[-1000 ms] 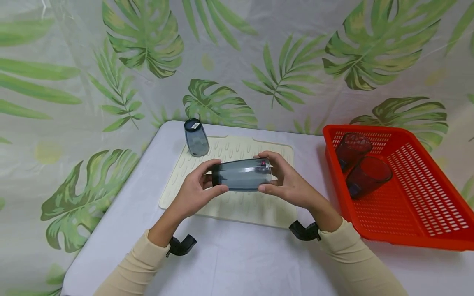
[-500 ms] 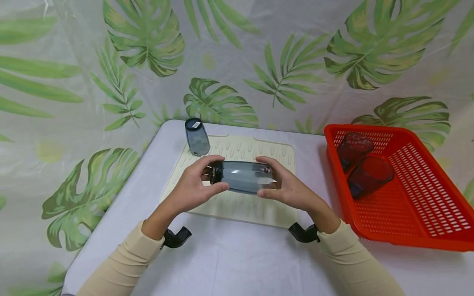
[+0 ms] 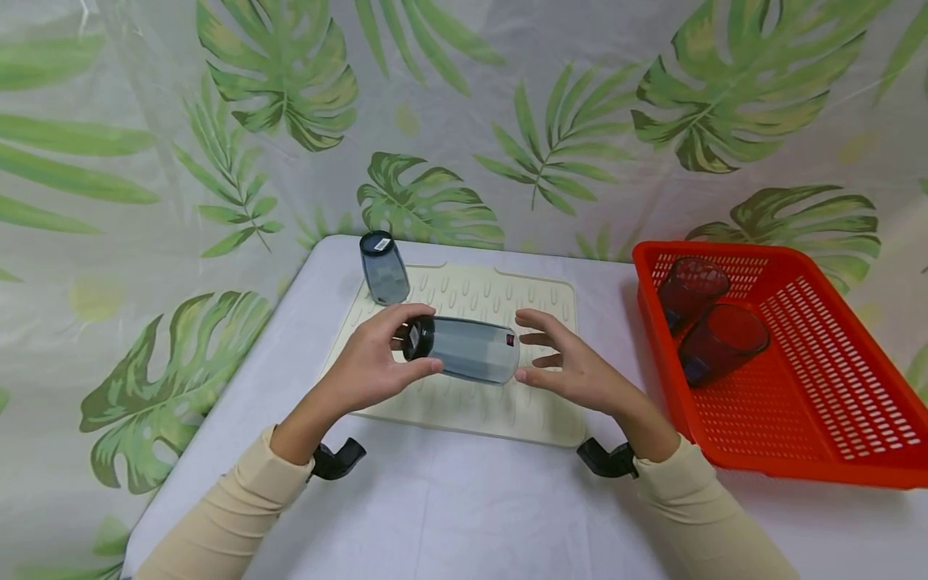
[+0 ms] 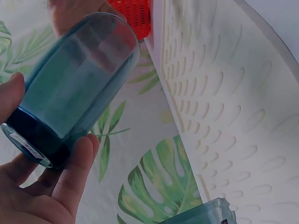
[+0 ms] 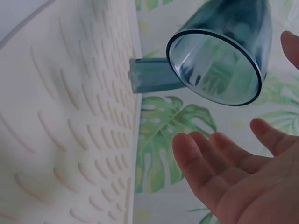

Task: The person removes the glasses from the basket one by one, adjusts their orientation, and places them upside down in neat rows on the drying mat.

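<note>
My left hand (image 3: 370,358) grips a blue-grey tinted drinking glass (image 3: 471,350) by its dark base, holding it sideways above the cream mat (image 3: 478,419). A barcode sticker shows on the base in the left wrist view. The glass's rim points right, towards my right hand (image 3: 576,366). In the right wrist view that hand (image 5: 238,172) has its fingers spread apart, off the glass rim (image 5: 252,100), holding nothing. A second tinted glass (image 3: 387,278) stands upside down at the mat's back left corner, its dark base uppermost.
On the right of the white-covered table (image 3: 464,499) stands a red plastic basket (image 3: 819,475). Two tinted glasses lean inside its left wall, one at the back (image 3: 693,286) and one nearer (image 3: 725,342). A leaf-patterned sheet (image 3: 435,105) hangs behind the table.
My right hand has let go of the glass's rim end and drawn slightly right. The glass has turned a little in my left hand, its rim end tipping nearer me.
</note>
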A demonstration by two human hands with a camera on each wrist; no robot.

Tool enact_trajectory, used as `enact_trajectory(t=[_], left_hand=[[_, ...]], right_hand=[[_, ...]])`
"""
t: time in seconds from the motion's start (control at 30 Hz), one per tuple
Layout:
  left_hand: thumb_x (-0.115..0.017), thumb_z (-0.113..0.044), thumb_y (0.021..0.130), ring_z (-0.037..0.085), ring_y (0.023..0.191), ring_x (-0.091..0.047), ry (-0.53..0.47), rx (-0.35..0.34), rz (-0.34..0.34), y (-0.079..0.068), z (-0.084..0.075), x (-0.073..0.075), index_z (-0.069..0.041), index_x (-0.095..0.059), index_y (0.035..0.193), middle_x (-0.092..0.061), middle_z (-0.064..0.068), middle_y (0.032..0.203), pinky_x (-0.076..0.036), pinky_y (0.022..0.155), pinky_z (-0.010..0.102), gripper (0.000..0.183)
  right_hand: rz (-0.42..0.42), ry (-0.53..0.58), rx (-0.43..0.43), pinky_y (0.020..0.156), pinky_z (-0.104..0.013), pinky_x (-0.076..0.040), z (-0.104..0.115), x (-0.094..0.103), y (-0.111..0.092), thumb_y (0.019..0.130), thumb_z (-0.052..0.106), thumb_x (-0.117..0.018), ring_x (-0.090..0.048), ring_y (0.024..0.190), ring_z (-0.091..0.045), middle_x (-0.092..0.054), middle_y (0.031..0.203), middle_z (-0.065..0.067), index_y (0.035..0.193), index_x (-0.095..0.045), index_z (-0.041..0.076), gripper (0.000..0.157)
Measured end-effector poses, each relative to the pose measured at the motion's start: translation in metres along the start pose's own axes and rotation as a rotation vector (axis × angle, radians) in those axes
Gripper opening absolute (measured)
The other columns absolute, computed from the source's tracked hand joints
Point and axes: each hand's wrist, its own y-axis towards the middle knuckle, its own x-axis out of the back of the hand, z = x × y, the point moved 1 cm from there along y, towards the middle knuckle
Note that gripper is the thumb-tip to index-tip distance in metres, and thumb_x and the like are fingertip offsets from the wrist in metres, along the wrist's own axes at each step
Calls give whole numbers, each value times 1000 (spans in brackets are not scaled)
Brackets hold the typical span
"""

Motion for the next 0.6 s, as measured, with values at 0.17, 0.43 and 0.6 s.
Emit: enact_trajectory(t=[0.17, 0.43, 0.6], left_hand=[[-83, -22, 81, 22, 104, -64, 55, 7, 3, 2, 0, 4, -12, -56, 135, -61, 8, 127, -59, 90, 40, 61], [-83, -25, 81, 22, 101, -62, 179, -28, 33, 11, 2, 14, -11, -56, 135, -62, 9, 126, -57, 86, 40, 61], [-83, -26, 81, 24, 103, -61, 233, -45, 52, 17, 1, 22, -10, -57, 134, -62, 10, 127, -52, 87, 43, 61]], right_hand=[[-19, -18, -21, 109, -59, -43, -4, 2, -4, 92, 21, -69, -43, 141, -40, -32, 160, -13, 154, -28, 15, 75], [-29, -56, -66, 109, -61, -42, -13, 5, -10, 93, 27, -68, -42, 140, -43, -31, 160, -14, 154, -28, 14, 75], [-26, -67, -71, 109, -62, -41, -15, 6, -12, 93, 28, -68, -42, 140, -44, -31, 160, -14, 154, -28, 13, 75]])
